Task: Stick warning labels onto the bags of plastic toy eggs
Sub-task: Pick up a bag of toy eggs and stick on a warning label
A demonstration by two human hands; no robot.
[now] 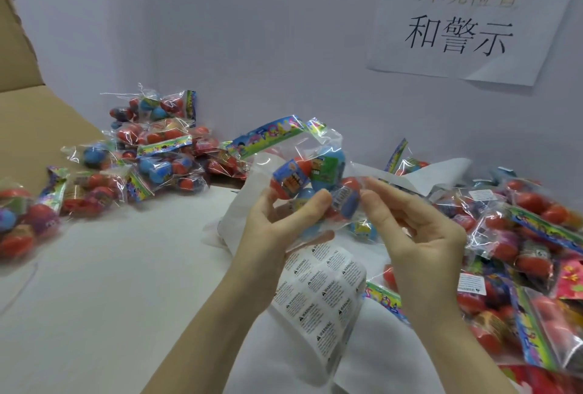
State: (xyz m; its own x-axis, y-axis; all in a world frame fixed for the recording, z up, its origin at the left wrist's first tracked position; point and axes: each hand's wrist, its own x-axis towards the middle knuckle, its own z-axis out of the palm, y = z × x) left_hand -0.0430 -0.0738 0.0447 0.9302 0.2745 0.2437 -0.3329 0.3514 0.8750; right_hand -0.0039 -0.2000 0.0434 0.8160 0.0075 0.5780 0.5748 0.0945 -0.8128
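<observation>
the held bag of toy eggs [307, 173] is partly masked by both hands, and its clear film blurs the red and blue eggs inside. the left hand [277, 223] has its grip closed round the bag's underside, thumb up against an egg; the right hand [416, 236] pinches the bag's right edge with curled fingers, and whether a label sits under them cannot be made out. the sheet of warning labels [325, 296] lies just below the held bag on the white tabletop [110, 283], its lower end cut off behind the left forearm. left of the held bag lie more bags [151, 154] beside a cardboard box [28, 103]; right of it a labelled pile [520, 236]. above, a paper sign [467, 18] hangs on the pale wall.
</observation>
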